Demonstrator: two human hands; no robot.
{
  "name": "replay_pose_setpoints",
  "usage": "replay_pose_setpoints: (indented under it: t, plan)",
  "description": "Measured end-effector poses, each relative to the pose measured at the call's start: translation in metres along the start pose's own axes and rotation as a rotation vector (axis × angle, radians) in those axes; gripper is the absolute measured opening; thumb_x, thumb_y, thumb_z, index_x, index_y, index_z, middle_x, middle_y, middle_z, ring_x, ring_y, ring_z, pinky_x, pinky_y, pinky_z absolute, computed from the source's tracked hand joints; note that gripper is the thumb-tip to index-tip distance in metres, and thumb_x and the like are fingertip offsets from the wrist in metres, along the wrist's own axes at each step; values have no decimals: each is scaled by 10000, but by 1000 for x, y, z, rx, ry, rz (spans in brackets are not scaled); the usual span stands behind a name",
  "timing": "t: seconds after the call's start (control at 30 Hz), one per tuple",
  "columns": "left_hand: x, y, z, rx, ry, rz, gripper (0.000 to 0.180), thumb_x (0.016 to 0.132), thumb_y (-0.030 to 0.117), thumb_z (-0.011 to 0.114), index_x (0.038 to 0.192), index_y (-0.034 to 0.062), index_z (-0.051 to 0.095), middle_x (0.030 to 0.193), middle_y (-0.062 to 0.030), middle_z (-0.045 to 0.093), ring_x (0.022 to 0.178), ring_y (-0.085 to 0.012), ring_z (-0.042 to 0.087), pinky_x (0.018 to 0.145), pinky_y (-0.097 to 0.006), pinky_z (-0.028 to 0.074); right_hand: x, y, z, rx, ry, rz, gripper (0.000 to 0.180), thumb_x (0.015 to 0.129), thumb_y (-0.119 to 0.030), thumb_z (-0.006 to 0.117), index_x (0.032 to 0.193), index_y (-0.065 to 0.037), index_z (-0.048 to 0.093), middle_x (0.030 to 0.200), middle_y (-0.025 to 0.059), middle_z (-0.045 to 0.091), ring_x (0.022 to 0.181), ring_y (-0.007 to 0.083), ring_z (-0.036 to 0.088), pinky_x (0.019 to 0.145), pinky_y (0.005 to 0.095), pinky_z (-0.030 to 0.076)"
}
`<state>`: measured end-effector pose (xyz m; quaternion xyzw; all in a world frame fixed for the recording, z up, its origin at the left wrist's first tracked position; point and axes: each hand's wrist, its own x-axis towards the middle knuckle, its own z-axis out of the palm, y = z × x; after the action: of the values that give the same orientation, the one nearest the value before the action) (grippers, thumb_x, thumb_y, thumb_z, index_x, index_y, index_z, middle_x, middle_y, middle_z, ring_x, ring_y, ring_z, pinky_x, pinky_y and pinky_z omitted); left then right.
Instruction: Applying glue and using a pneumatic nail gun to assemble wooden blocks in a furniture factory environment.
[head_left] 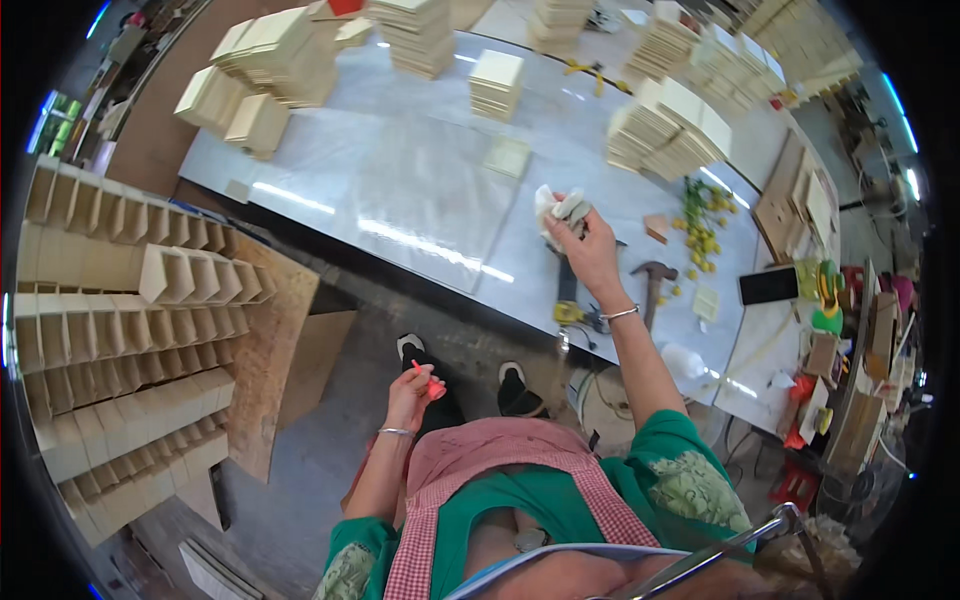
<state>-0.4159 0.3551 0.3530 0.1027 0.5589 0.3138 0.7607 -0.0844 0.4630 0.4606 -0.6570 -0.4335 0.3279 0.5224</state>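
Over the table, right hand raised, gripping cloth

Bright, even daylight. Glare streaks across glossy white table, strongest near its front edge. Soft shadows under table. Heavy fisheye bending, black vignette at rim. Right hand slightly blurred.
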Motion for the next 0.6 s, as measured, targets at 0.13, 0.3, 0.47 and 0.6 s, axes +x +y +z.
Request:
replay_pose_setpoints:
  t: [0.13, 0.3, 0.47, 0.6]
  plan:
    - [26, 35, -18, 85, -54, 14, 161, 867, 105, 545, 983, -2, 578, 807, -82, 627, 735, -154, 611, 682, -272, 502, 28, -20, 83, -158, -129, -53, 360, 827, -232, 645, 1120, -32, 584, 916, 40, 613, 812, 79, 545, 715, 236, 466]
    - [45, 92, -46, 132, -85, 21, 136, 869, 111, 552, 966, 26, 594, 822, -62, 625, 731, -125, 604, 674, -250, 494, 75, -57, 218, 224, -285, 182, 431, 817, -295, 633, 1115, 6, 551, 917, 61, 595, 817, 123, 580, 664, 274, 507]
    - [66, 144, -80, 85, -150, -16, 137, 870, 128, 569, 957, 23, 589, 841, -52, 612, 733, -135, 604, 665, -268, 516, 124, 11, 334, -29, -175, 82, 540, 796, -367, 622, 1148, 22, 498, 1037, 184, 582, 932, 312, 578, 825, 372, 465]
    - [76, 170, -101, -87, -69, 108, 116, 865, 115, 579, 937, 25, 585, 842, -48, 611, 711, -121, 604, 602, -238, 529, 53, 20, 352, -409, -271, -333, 540, 755, -388, 627, 1120, -3, 526, 1002, 203, 598, 928, 358, 571, 831, 390, 451]
